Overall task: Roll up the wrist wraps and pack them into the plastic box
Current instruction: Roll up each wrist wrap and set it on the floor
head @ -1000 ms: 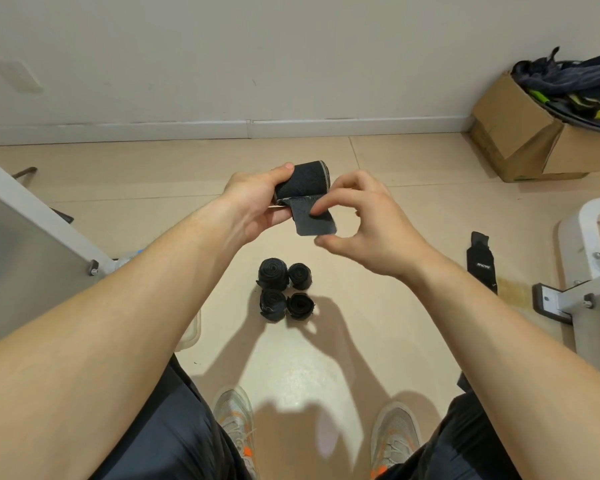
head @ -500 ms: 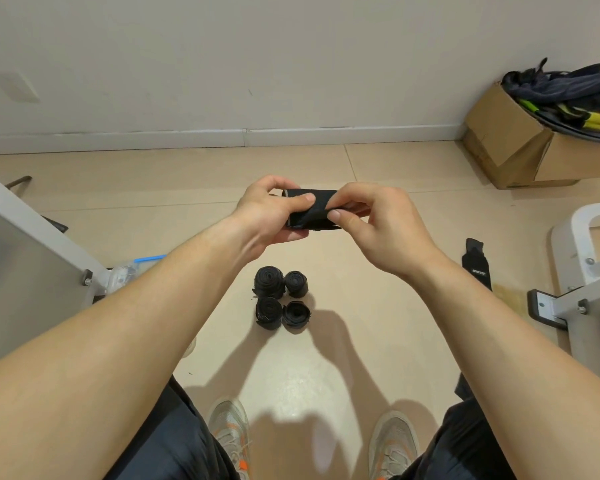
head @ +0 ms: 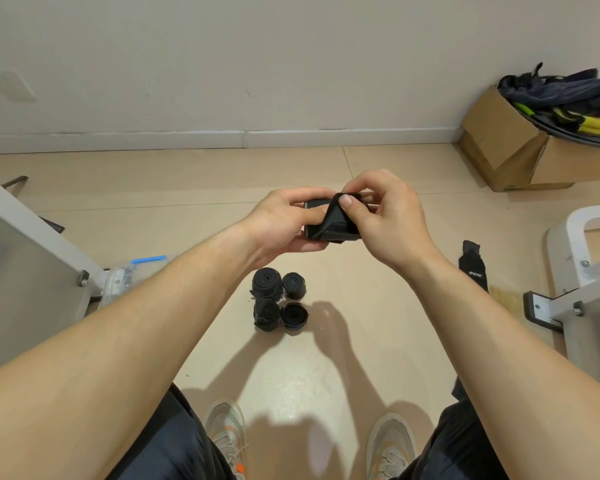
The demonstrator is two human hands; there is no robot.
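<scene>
Together, left hand (head: 281, 225) and right hand (head: 387, 225) gripping wrist wrap (head: 330, 227), rolled wraps (head: 266, 287) beneath

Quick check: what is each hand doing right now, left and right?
Left hand: closed around the black wrist wrap, holding the roll.
Right hand: closed on the same wrap, thumb and fingers pinching its loose end.
</scene>
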